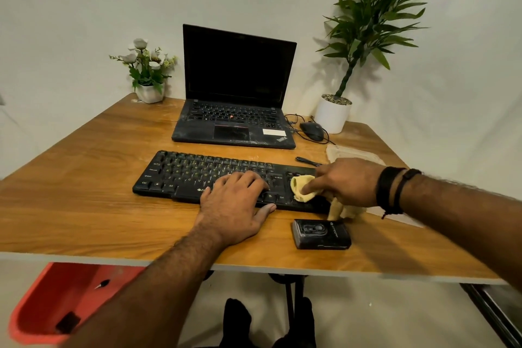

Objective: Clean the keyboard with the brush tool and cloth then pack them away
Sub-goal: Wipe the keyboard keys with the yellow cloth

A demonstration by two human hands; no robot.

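A black keyboard (197, 174) lies across the middle of the wooden table (84, 206). My left hand (236, 206) rests flat on its lower middle keys, fingers spread, thumb at the front edge. My right hand (344, 183) holds a yellow cloth (302, 188) and presses it with the index finger onto the keyboard's right end. Part of the cloth hangs below the hand over the keyboard's front edge. A thin black tool (306, 161) lies just behind the keyboard's right end; whether it is the brush is unclear.
An open black laptop (237, 110) stands behind the keyboard, with a wired mouse (312, 130) to its right. A small black case (322, 234) sits near the front edge. A clear plastic packet (353, 154), two potted plants (333, 113) (148, 76) and a red bin (56, 305) below the table.
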